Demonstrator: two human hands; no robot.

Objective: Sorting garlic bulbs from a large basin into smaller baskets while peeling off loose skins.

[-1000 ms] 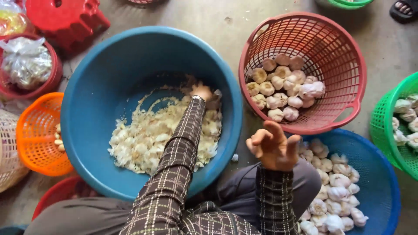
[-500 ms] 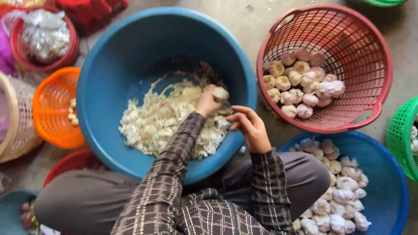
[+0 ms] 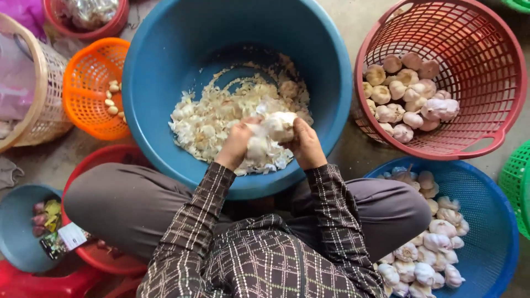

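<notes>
A grey concrete floor [image 3: 364, 16] carries a big blue tub [image 3: 165, 66], a red basket [image 3: 486, 66], an orange basket [image 3: 83, 83], a blue basket [image 3: 497, 232], and what looks like a wicker basket [image 3: 38, 72].

Centre: large basin [image 3: 165, 83], directly in front of the seated person, between the knees.
In basin: pile of garlic skins and cloves [image 3: 221, 118], on the bottom.
Hands: left hand [image 3: 236, 142] and right hand [image 3: 305, 144] side by side above the near edge of the pile, garlic bulb [image 3: 276, 126] between them.
Right, far: mesh basket [image 3: 486, 66], whole garlic heads [image 3: 406, 96] at its left side.
Right, near: flat basket [image 3: 491, 221] beside the right knee, garlic bulbs [image 3: 428, 248] in it.
Left: small basket [image 3: 83, 94] touching the basin, peeled cloves [image 3: 112, 99] in it.
Far left: woven basket [image 3: 41, 83].
Left, near: small tub [image 3: 16, 232] beside the left knee.
</notes>
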